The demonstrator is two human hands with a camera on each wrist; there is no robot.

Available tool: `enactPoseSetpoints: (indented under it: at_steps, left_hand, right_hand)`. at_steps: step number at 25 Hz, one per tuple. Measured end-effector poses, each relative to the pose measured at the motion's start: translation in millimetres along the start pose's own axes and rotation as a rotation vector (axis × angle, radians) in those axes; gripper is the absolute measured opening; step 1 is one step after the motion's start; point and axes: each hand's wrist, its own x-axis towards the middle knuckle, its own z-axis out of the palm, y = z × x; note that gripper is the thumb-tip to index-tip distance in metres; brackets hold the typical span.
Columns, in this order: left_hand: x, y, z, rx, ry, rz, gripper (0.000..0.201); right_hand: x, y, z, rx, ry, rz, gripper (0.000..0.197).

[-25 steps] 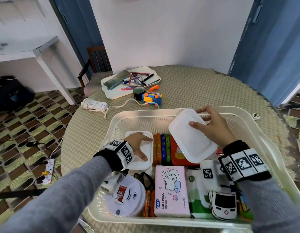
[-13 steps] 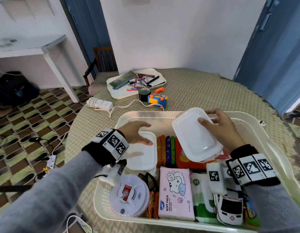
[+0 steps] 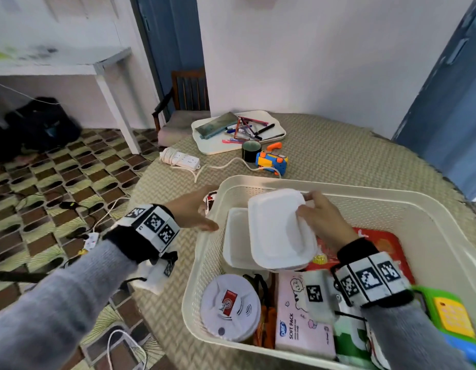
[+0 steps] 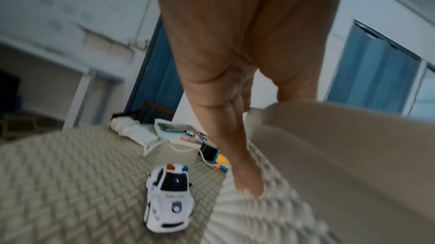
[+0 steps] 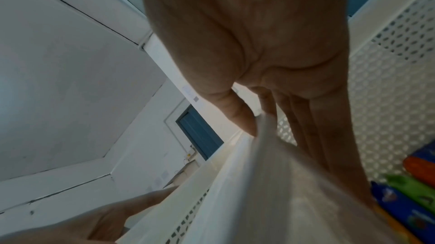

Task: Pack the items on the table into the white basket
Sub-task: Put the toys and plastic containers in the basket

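The white basket (image 3: 338, 186) fills the near right of the round table. My right hand (image 3: 305, 206) pinches the far edge of a white lidded container (image 3: 277, 231), tilted over a second white container (image 3: 235, 239) inside the basket. In the right wrist view the thumb and fingers of my right hand (image 5: 266, 123) clamp that container's rim (image 5: 270, 173). My left hand (image 3: 205, 214) hovers open just outside the basket's left wall, over a toy police car (image 3: 210, 200) that it mostly hides. The left wrist view shows the car (image 4: 168, 199) on the table below my straight fingers (image 4: 244, 173).
Packed in the basket are a smoke detector (image 3: 229, 307), a pink tissue pack (image 3: 298, 324), a red pack (image 3: 375, 244) and a green toy (image 3: 450, 313). Beyond it lie a pen tray (image 3: 239, 148), a black roll (image 3: 250, 150), a blue-orange toy (image 3: 271, 162) and a power strip (image 3: 180, 160).
My left hand lifted off the container in the basket and moved left over the rim, above the police car. My right hand carried its container left, over the other one.
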Motion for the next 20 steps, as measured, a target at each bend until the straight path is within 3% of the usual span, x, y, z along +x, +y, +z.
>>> enactPoseSetpoints:
  at_steps: [5,9,12,14,16,18,20]
  left_hand:
    - [3.6,-22.6,17.4,-0.470,0.055,0.107,0.082]
    - [4.8,-30.1,27.4,-0.655,0.083,0.187,0.078]
    - [11.2,-39.2,30.4,-0.724,0.085,0.205,0.078]
    - [13.3,-42.5,30.6,-0.751,0.066,0.220,0.079]
    - [13.9,-42.7,32.2,-0.784,0.060,0.234,0.078]
    - [14.3,-43.1,33.4,-0.816,0.052,0.243,0.076]
    - [16.4,-46.4,33.9,-0.842,0.033,0.249,0.077]
  right_hand:
    - [14.2,0.8,35.6,-0.071,-0.033,0.072,0.023]
    - [25.3,2.8,56.7,-0.141,-0.049,0.128,0.020]
    - [23.8,5.8,65.0,-0.273,-0.043,0.131,0.034]
    - [16.9,5.7,61.3,-0.278,-0.039,0.038,0.047]
    - [7.6,4.6,51.2,-0.416,-0.057,-0.194,0.052]
    - [-2.8,3.7,45.3,-0.534,-0.171,-0.385,0.056]
    - [-9.5,5.8,48.4,-0.623,-0.310,-0.435,0.066]
